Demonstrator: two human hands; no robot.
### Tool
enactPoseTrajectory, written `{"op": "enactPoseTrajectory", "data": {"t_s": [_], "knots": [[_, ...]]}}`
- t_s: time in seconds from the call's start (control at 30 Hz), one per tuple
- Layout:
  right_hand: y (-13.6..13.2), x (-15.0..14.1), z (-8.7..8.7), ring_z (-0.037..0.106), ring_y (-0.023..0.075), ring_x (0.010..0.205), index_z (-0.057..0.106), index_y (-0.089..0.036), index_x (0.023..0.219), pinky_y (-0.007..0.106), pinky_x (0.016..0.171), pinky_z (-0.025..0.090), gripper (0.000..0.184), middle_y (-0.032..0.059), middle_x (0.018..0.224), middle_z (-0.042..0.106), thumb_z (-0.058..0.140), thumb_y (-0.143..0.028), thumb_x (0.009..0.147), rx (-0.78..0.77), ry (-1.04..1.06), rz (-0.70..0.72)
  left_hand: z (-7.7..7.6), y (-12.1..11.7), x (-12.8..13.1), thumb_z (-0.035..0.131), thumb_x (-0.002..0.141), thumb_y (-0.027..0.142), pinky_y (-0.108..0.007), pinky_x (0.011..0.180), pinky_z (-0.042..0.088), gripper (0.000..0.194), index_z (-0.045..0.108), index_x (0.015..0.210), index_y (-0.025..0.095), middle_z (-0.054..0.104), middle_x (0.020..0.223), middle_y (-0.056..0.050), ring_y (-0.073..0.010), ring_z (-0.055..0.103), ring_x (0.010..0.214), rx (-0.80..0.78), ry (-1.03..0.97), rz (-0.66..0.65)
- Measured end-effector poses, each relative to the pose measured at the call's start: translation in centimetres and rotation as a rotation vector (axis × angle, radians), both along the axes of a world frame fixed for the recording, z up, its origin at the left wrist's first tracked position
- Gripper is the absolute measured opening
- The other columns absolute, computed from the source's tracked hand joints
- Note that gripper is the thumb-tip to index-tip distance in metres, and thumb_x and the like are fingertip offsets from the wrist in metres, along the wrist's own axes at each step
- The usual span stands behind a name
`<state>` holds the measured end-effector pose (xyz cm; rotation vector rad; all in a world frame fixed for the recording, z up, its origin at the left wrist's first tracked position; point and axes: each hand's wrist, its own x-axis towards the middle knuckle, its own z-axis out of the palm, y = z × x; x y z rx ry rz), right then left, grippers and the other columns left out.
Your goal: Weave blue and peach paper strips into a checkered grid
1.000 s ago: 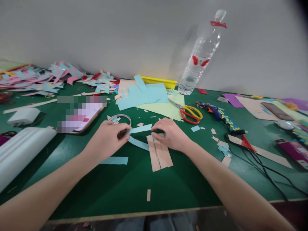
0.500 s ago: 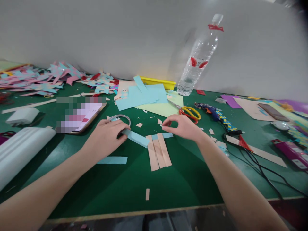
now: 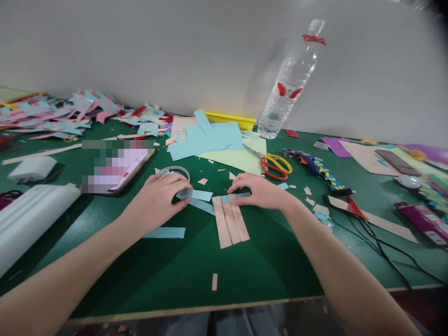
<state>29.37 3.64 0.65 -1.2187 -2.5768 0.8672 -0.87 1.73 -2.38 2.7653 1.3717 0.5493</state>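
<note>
A person's left hand (image 3: 164,196) pinches a flat light-blue paper strip (image 3: 202,195) above a green tabletop (image 3: 266,270).

Three pale-pink paper strips (image 3: 231,221) lie side by side at that hand's four o'clock. At their two o'clock, the right hand (image 3: 261,191) is half open, thumb and forefinger parted near their upper ends; whether it touches them is unclear.

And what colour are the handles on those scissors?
One yellow handle, one red handle; the head view shows them best.

Near side: table (image 3: 269,275) wide open, just a scrap (image 3: 214,282) | between left hand (image 3: 161,198) and right hand (image 3: 261,192): narrow gap, beige strips (image 3: 228,219) just below | beyond: tape (image 3: 174,168), scissors (image 3: 269,157), bottle (image 3: 290,88) block!
</note>
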Motion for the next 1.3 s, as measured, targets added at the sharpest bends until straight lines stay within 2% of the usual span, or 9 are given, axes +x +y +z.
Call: {"op": "enactPoseTrajectory", "data": {"t_s": [0.27, 0.53, 0.73, 1.0, 1.3], "knots": [[-0.24, -0.41, 0.28, 0.055, 0.0239, 0.106, 0.067, -0.023, 0.098, 0.039, 0.088, 0.044, 0.023, 0.0051, 0.108, 0.065, 0.066, -0.043, 0.086, -0.013, 0.014, -0.01, -0.34, 0.11, -0.19, 0.049, 0.092, 0.035, -0.045, 0.087, 0.041, 0.017, 0.06, 0.099, 0.024, 0.067, 0.108, -0.005, -0.0278, 0.063, 0.1, -0.025, -0.021, -0.011], [-0.35, -0.41, 0.26, 0.06, 0.0201, 0.092, 0.067, -0.023, 0.097, 0.035, 0.081, 0.047, 0.021, 0.0038, 0.103, 0.068, 0.068, -0.039, 0.083, -0.061, 0.059, -0.029, -0.27, 0.05, -0.12, 0.051, 0.092, 0.036, -0.045, 0.09, 0.04, 0.019, 0.062, 0.099, 0.023, 0.068, 0.108, -0.006, -0.0275, 0.063, 0.1, -0.056, -0.032, -0.001], [-0.32, -0.42, 0.18, 0.061, 0.0201, 0.092, 0.067, -0.023, 0.095, 0.035, 0.081, 0.049, 0.021, 0.0045, 0.102, 0.069, 0.069, -0.04, 0.082, -0.076, 0.072, -0.042, -0.06, 0.03, -0.03, 0.052, 0.092, 0.04, -0.044, 0.088, 0.041, 0.02, 0.063, 0.097, 0.024, 0.069, 0.101, -0.005, -0.0255, 0.064, 0.09, -0.077, -0.054, 0.005], [-0.41, -0.5, 0.46, 0.062, 0.0177, 0.089, 0.069, -0.021, 0.093, 0.034, 0.082, 0.05, 0.018, 0.0042, 0.1, 0.07, 0.063, -0.037, 0.087, -0.109, 0.138, -0.074, -0.27, 0.17, -0.18, 0.051, 0.092, 0.041, -0.043, 0.089, 0.041, 0.022, 0.064, 0.096, 0.024, 0.07, 0.099, -0.005, -0.024, 0.064, 0.086, -0.092, -0.043, 0.008], [-0.37, -0.46, 0.41, 0.065, 0.0165, 0.086, 0.069, -0.021, 0.089, 0.033, 0.082, 0.052, 0.015, 0.0039, 0.096, 0.071, 0.064, -0.036, 0.086, -0.147, 0.21, -0.115, 0.04, 0.07, 0.0, 0.046, 0.093, 0.043, -0.045, 0.084, 0.043, 0.026, 0.061, 0.096, 0.023, 0.068, 0.09, -0.005, -0.024, 0.063, 0.08, -0.101, -0.025, 0.015]]}}
